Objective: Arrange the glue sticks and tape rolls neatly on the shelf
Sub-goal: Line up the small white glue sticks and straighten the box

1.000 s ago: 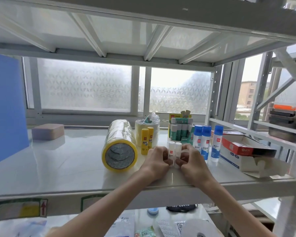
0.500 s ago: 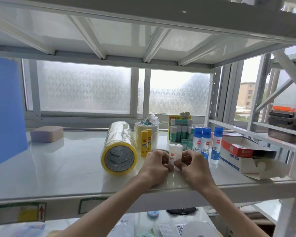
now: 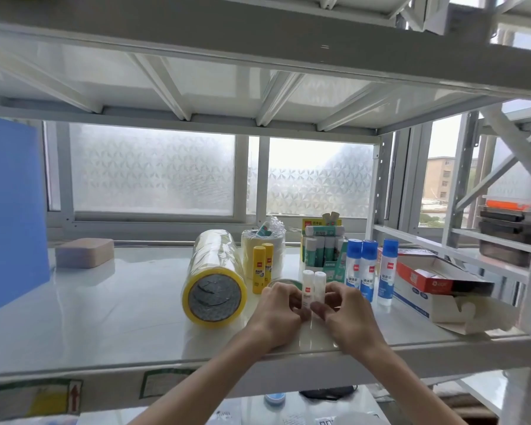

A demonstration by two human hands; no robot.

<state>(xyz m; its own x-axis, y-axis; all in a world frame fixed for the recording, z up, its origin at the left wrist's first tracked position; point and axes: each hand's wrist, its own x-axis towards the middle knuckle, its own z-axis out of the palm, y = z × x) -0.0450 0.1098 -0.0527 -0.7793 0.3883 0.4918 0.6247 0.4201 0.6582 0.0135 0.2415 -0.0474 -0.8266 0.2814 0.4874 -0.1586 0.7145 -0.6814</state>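
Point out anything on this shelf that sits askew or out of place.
One green-capped glue stick lies sideways across the upright ones in the yellow display box. Another glue stick pokes out tilted from the plastic-wrapped tape rolls. The red and white carton lies open, its flap hanging.

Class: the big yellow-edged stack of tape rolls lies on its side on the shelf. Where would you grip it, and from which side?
Probably from above, with both hands cupping the curved sides of the tape roll stack. It lies like a log with one flat end toward the shelf's front edge, so it could roll sideways; the space to its left looks free for approach.
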